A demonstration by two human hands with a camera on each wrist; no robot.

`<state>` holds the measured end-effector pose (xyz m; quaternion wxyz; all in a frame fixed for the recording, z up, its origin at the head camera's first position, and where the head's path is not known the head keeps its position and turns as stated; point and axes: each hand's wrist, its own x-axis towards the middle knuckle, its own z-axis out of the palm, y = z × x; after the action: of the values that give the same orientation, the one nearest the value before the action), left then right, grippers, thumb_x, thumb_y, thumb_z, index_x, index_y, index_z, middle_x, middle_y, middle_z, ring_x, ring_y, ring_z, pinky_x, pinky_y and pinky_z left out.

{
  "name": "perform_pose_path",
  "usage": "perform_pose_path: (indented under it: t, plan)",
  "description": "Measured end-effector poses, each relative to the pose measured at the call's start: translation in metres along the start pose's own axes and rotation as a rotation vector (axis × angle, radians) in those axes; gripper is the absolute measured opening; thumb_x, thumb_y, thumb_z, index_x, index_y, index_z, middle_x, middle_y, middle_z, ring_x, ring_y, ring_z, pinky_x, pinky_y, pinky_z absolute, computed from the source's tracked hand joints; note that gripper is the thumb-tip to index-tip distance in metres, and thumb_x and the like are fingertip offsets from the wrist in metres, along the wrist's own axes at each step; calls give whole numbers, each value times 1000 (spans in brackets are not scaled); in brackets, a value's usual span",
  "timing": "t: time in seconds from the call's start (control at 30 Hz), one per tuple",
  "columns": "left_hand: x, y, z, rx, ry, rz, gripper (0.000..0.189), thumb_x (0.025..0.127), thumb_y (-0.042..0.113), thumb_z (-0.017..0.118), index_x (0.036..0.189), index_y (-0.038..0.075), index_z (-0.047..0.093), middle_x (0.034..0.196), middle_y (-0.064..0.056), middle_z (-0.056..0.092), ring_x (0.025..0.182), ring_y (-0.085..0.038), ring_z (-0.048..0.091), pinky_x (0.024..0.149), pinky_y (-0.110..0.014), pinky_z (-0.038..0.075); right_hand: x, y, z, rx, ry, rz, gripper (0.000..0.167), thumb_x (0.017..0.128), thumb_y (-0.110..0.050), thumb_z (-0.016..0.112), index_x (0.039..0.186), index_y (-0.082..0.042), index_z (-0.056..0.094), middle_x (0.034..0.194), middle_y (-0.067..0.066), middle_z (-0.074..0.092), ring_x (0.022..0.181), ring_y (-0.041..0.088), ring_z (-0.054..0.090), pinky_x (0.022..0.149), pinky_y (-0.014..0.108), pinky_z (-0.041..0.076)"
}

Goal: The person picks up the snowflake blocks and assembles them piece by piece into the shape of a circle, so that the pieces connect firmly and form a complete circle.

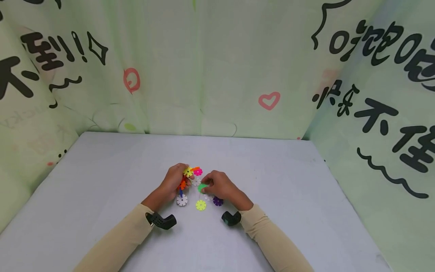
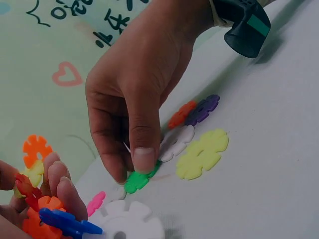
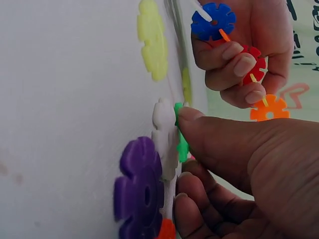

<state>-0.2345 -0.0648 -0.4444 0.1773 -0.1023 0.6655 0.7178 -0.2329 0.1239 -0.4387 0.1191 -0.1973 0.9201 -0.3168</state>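
Observation:
My left hand (image 1: 172, 181) grips a chain of slotted plastic flower discs joined edge to edge. In the left wrist view the chain shows a white disc (image 2: 129, 224), a blue disc (image 2: 70, 222), a red one (image 2: 31, 191) and an orange disc (image 2: 37, 148) at its far end. My right hand (image 1: 222, 186) pinches a green disc (image 2: 138, 182) between thumb and fingers, low over the table. A loose white disc (image 3: 164, 132) lies beside the green one in the right wrist view.
On the white table (image 1: 289, 211) near the right hand lie a yellow disc (image 1: 201, 205), a purple disc (image 1: 218, 201) and an orange disc (image 2: 182, 114). A pink disc (image 1: 198, 172) is farther back. Printed curtains (image 1: 224, 75) stand behind and at the sides.

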Motion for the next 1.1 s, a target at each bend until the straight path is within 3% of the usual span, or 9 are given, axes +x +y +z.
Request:
perform_pose_path:
  t: [0.13,0.33,0.47,0.57,0.63,0.8,1.1]
  plan:
    - [0,1,-2,-35,-14,-3,40,105,28,33,139,8,41,88,-10,61,56,-16,53,57,-23,51,1,-1,0,-41,10,5,21,82,-16,80,99,-5,75,92,1,55,81,15,52,70,28,47]
    - [-2,0,-4,-112,-99,14,46,101,21,24,138,4,46,86,-11,58,56,-18,51,55,-26,50,0,-6,0,-72,9,5,19,81,-16,81,95,-6,73,93,2,55,83,16,51,73,30,46]
    - [-3,-1,-5,-132,-114,10,53,102,33,23,137,5,51,83,-9,56,57,-18,50,55,-25,49,-1,-7,0,-29,-17,33,18,82,-13,80,94,-9,68,88,-1,57,79,16,52,69,28,47]
    - [-2,-1,-4,-88,-87,3,59,102,50,29,133,6,55,80,-7,57,56,-17,52,56,-25,50,-1,-5,0,15,-33,38,19,82,-11,78,95,-9,64,83,-2,58,75,16,52,66,26,46]
    - [0,-2,-2,-36,-55,-1,61,98,57,41,127,6,58,78,-6,57,55,-16,53,56,-24,50,-1,-4,-2,30,-35,25,18,83,-9,77,97,-9,64,81,-1,57,74,16,52,65,26,46]
    - [2,-3,0,55,4,20,53,90,48,64,116,3,62,78,-5,57,56,-15,53,55,-23,49,0,0,-5,43,-24,1,13,87,-5,71,99,-8,68,81,-2,58,74,14,52,66,26,46]
    - [2,-6,1,50,2,31,49,91,46,65,107,0,66,84,-8,61,54,-15,50,51,-21,44,-1,5,-9,94,-6,-33,7,88,-5,69,93,-9,70,84,-4,63,76,13,56,69,26,49]
